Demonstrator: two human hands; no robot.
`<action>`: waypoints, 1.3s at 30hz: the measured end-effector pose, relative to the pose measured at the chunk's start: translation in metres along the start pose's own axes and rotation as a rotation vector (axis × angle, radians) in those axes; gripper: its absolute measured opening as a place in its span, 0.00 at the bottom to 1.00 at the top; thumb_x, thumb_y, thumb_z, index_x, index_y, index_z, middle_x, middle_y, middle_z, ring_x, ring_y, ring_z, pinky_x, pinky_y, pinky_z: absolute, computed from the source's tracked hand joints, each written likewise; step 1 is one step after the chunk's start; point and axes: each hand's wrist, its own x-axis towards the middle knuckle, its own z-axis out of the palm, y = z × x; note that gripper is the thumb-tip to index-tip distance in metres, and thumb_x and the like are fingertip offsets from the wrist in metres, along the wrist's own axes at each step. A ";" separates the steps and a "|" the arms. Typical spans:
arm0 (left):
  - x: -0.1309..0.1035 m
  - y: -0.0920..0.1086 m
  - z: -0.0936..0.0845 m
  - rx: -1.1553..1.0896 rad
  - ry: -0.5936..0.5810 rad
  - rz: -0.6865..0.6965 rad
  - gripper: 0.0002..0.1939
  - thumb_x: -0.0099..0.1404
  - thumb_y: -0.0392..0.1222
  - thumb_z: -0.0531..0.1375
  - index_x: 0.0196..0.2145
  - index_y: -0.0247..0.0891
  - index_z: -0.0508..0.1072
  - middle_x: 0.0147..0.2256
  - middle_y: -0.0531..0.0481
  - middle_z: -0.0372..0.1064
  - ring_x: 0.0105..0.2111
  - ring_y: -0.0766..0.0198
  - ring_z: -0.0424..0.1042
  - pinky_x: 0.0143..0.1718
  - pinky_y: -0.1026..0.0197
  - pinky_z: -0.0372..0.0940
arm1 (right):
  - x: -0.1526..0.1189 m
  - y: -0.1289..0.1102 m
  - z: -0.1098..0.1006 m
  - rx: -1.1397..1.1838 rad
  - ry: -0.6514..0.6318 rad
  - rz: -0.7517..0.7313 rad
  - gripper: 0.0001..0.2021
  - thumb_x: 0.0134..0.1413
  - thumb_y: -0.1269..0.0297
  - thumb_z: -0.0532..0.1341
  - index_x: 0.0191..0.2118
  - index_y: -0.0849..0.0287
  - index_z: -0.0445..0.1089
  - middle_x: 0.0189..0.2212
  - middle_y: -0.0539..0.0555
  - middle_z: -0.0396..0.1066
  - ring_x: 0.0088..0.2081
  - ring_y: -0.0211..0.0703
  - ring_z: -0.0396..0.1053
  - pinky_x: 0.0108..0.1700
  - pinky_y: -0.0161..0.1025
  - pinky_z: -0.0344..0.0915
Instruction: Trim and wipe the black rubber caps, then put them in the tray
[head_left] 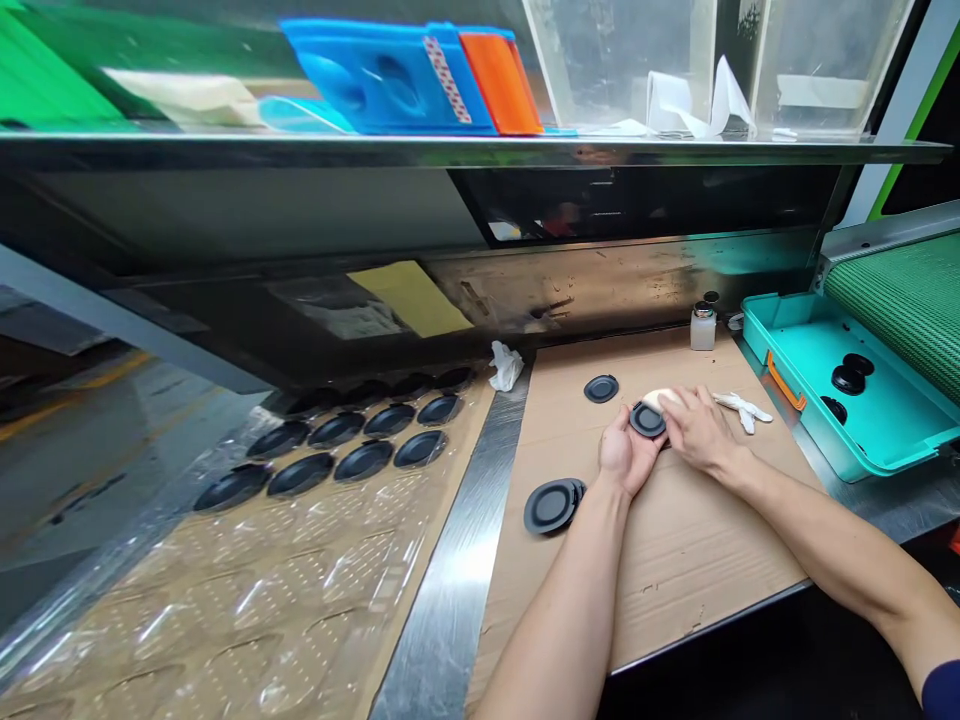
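Observation:
Over the cardboard sheet (705, 560), my left hand (621, 458) grips a round black plastic lid-like part (647, 420) by its edge, its raised ring facing up. My right hand (703, 430) is closed on a white wiping cloth (660, 399), which touches the part's upper edge. Beside my left forearm lies a small pile of similar black parts (551, 506). A single black part (601, 388) rests farther back. Just right of my right hand is a crumpled white cloth (748, 412). The fingertips under the held part are hidden.
At left, a clear plastic blister tray (292, 570) holds several black discs (363, 460) in its far rows. A small bottle (703, 328) stands at the back. To the right are a teal bin (885, 455) with black pieces and a green conveyor belt (907, 290). A metal shelf (480, 151) overhangs.

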 end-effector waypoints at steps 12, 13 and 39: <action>0.001 -0.001 0.006 -0.073 0.015 -0.038 0.17 0.73 0.38 0.48 0.39 0.32 0.76 0.42 0.37 0.78 0.46 0.53 0.78 0.52 0.47 0.73 | 0.013 0.025 0.007 0.383 0.177 0.348 0.22 0.73 0.64 0.43 0.61 0.61 0.67 0.48 0.60 0.78 0.47 0.49 0.75 0.50 0.42 0.67; 0.002 -0.003 0.007 -0.075 0.016 -0.026 0.16 0.73 0.37 0.48 0.38 0.33 0.76 0.40 0.39 0.78 0.45 0.55 0.78 0.53 0.48 0.73 | 0.012 0.021 0.007 0.370 0.146 0.345 0.21 0.73 0.64 0.44 0.62 0.61 0.66 0.49 0.60 0.78 0.47 0.49 0.75 0.49 0.41 0.67; -0.003 -0.021 0.015 -0.030 0.002 -0.049 0.23 0.79 0.47 0.47 0.44 0.32 0.78 0.44 0.39 0.80 0.54 0.55 0.76 0.61 0.51 0.68 | 0.010 -0.002 -0.010 0.035 -0.105 0.388 0.20 0.74 0.50 0.45 0.58 0.54 0.65 0.42 0.59 0.79 0.41 0.51 0.76 0.44 0.41 0.64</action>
